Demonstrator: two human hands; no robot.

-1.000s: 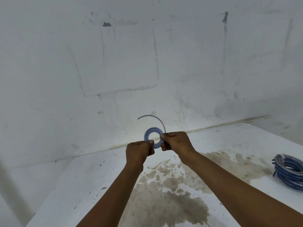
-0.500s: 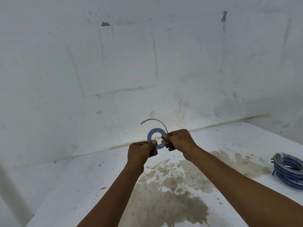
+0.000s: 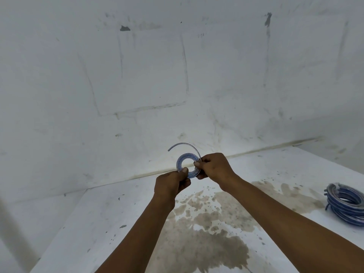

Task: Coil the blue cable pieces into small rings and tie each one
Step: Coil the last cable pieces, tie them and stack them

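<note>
Head view: we see both hands raised above the worktop (image 3: 110,223), holding one small blue cable ring (image 3: 182,161) between them in the air, in front of the white wall (image 3: 137,75).

Left hand (image 3: 170,184): fingers (image 3: 184,170) pinching the ring's lower-left edge, thumb tip on the face of the coil, the rest curled underneath.

Right hand (image 3: 215,167): fingers (image 3: 197,164) pinching the ring's right side, thumb on the front, knuckles closed. The two thumbs sit close, with the ring's lower arc showing between them.

The ring faces the camera nearly flat, several turns wound tight, open centre visible. A loose tail (image 3: 184,145) leaves the coil at the right hand, arcs over the top and ends free at upper left, touching nothing. We can't tell if any tie is on it.

Far right on the worktop, well apart from the hands: a larger bundle of blue cable (image 3: 346,205), lying flat, partly cut off by the frame edge, slightly blurred.

Worktop surface is white with a broad brown stain (image 3: 206,233) under and between the forearms, plus scattered specks. The wall is scuffed, with grey marks.
</note>
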